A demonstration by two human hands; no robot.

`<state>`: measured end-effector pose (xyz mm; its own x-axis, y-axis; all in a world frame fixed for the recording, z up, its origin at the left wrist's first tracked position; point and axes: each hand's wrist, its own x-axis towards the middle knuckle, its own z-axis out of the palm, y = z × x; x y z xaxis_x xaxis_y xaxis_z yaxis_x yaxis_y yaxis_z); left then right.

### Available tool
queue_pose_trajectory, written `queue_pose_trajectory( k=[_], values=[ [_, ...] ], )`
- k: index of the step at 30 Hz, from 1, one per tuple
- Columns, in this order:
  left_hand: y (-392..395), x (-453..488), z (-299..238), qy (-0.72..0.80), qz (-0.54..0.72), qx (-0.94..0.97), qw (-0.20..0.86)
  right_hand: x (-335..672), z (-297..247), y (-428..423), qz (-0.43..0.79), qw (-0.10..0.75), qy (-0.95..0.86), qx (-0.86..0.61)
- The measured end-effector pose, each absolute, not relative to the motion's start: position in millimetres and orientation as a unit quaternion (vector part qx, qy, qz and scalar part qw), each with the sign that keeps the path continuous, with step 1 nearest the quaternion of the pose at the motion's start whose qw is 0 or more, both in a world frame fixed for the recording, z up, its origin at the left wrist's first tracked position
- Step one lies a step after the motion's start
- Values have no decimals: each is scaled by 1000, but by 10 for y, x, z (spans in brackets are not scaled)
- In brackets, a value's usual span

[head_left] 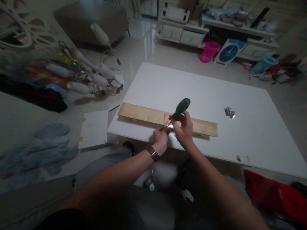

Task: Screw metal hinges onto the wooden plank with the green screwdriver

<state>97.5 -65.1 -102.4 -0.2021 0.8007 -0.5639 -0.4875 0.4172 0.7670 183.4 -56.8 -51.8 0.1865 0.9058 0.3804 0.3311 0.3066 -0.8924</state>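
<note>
My right hand [183, 129] grips a green-handled screwdriver [181, 108], held tilted with its tip pointing down at a small silver metal bracket [170, 126]. Under the bracket lie wooden slats [141, 114], end to end in a long strip near the front edge of the white board. My left hand [161, 135], with a brown watch strap on its wrist, is pinched closed at the bracket beside the screwdriver's tip. What its fingertips hold is too small to make out.
The white board [203, 86] bears several metal brackets [230, 112] at right and small pieces near its front edge. A red object [271, 195] is at lower right. Lamp-like white parts with cables [100, 80] and a white panel [94, 127] are on the left.
</note>
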Motion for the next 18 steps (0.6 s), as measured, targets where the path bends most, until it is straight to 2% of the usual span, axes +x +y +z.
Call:
queue_pose_trajectory(
  k=[8, 18],
  values=[
    [-633, 972, -1021, 575, 519, 125, 620, 1849, -563, -552, 227, 572, -559, -556],
    [-649, 960, -1004, 578, 515, 129, 620, 1825, -515, -576, 271, 567, -578, -520]
  ],
)
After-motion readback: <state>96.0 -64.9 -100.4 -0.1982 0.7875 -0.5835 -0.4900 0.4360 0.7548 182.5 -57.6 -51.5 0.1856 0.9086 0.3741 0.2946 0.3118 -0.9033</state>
